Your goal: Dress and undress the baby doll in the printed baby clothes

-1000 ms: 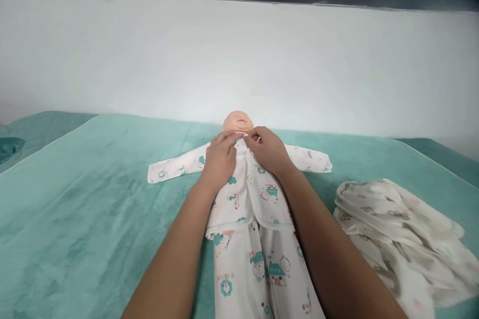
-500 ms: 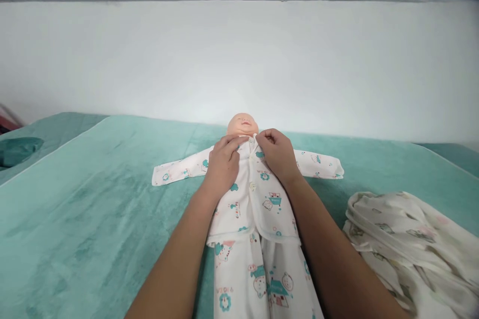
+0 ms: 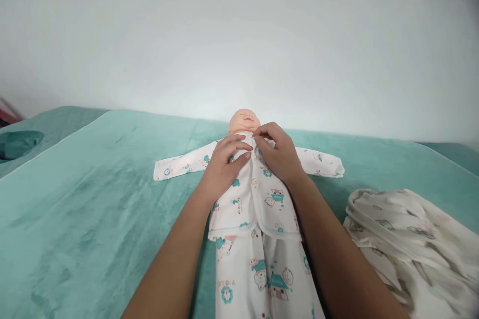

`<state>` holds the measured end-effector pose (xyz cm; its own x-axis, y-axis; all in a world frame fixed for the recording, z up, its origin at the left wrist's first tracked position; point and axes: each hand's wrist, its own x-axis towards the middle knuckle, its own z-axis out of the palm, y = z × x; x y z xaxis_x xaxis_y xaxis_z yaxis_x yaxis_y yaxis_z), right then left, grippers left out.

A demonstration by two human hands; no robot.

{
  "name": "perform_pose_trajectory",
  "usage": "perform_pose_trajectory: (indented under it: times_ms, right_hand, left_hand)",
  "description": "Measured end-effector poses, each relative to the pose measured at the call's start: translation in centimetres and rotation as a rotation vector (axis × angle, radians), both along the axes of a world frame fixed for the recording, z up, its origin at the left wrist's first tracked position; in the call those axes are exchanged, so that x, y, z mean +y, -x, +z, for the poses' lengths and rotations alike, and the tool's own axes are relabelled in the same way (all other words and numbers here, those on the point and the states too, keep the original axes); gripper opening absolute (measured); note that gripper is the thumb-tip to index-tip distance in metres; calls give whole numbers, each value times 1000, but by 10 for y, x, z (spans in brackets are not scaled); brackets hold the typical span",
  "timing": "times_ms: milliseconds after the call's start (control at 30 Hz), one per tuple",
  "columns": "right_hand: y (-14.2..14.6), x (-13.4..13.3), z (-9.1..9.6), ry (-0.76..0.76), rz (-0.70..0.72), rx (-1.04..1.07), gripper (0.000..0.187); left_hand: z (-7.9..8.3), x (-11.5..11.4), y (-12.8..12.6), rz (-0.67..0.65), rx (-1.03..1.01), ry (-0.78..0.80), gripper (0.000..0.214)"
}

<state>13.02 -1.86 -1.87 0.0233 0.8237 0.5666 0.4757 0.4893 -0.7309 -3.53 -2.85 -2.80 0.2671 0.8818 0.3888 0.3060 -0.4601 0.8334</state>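
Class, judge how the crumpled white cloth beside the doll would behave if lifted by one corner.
The crumpled cloth lies in soft folds on the green cover, so it would probably hang limp. It looks thin, so likely light. It seems unlikely to roll or slide.

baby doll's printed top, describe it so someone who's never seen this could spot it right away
On the teal blanket lies a doll, sleeves spread wide. The printed top covers its chest, under the left hand and right hand. Unlike the crumpled cloth pile to the right, it is worn, flat and buttoned down the front.
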Motion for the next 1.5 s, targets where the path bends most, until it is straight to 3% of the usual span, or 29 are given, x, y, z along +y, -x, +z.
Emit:
perform_pose_trajectory:
  times_ms: [267,467,800,1000,1200,1300,1400,1500]
  right_hand:
    - [-9,2,1,31,144,-85,35]
    - [-5,2,1,11,128,-71,43]
    - [6,-11,12,278,159,91,48]
    - [7,-9,11,233,135,212,55]
    - [2,-6,9,203,107,253,55]
    - [-2,-9,10,210,146,190,56]
    - [-6,-21,16,257,224,-28,55]
    - [-9,-41,19,188,228,-265,49]
  left_hand:
    - [3,2,6,-92,33,32,12]
    - [6,1,4,-81,45,36,10]
    - [3,-1,-3,-26,50,-6,10]
    - [0,-1,-2,-32,32,-46,12]
    - [0,-14,2,-46,-99,-20,12]
    - [6,-20,12,-206,39,-14,9]
    - [11,-20,24,-371,201,13,14]
    - [13,-19,29,-390,273,13,18]
